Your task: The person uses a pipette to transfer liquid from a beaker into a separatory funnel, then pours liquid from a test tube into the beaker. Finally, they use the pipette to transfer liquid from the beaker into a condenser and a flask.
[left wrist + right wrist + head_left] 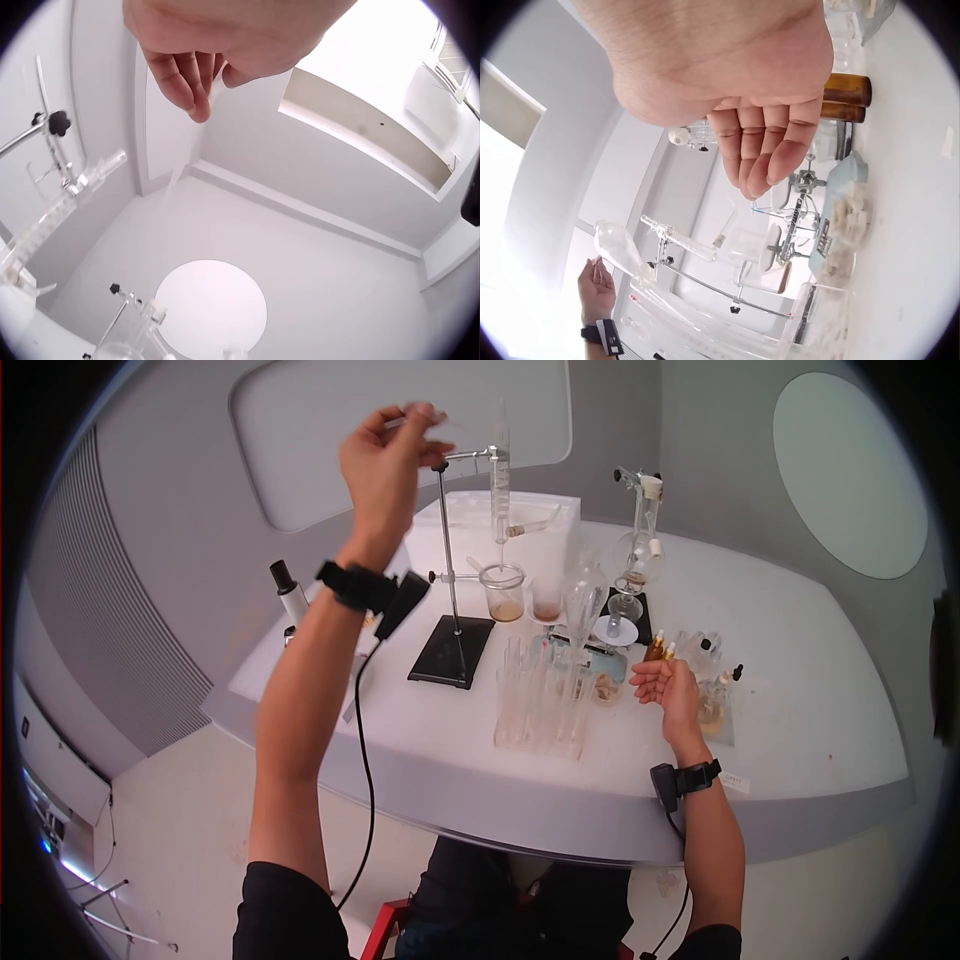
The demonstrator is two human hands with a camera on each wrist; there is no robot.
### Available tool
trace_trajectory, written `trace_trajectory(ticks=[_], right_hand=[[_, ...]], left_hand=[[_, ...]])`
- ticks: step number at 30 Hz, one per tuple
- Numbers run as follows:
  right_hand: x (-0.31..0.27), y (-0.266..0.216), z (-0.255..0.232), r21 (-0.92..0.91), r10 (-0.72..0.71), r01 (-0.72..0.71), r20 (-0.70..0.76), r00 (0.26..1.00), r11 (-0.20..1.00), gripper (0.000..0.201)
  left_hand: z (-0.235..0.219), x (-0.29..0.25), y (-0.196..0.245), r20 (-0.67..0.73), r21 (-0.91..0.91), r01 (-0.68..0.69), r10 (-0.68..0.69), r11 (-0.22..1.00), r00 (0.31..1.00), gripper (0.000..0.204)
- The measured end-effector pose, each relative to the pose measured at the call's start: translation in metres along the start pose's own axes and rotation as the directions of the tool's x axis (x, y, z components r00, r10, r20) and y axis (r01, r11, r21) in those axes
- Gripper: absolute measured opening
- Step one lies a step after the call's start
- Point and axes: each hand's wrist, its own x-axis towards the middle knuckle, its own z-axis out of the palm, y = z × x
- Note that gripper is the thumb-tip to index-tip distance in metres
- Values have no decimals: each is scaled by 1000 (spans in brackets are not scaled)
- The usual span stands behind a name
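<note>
One clear rod [183, 154], pinched, juts past left fingers [176, 81]; right fingers [756, 154] together, loosely bent.

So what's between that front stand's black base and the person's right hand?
In the head view, going from the black base to the right hand, clear upright tubes come first, then a small dish of pale brown pieces.

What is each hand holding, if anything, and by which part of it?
The left hand pinches a thin, clear rod or tube with thumb and fingers, apparently toward one end, with a long part sticking out. The right hand holds nothing.
</note>
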Motion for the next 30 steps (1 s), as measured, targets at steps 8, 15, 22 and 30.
trace_trajectory(ticks=[8,15,22,30], right_hand=[[-1,1,2,-27,25,-25,-14,1000,999,58],[2,4,-2,-21,29,-29,-21,999,999,58],[3,7,-2,-35,17,-17,2,1000,999,60],[3,6,-2,-44,25,-25,-7,1000,999,59]], left_hand=[[22,-84,-71,131,143,285,-303,948,944,26],[37,-97,-101,175,355,284,-362,891,916,25],[42,-103,-139,245,522,94,-255,848,935,24],[45,-108,-139,253,641,11,-225,767,941,24]])
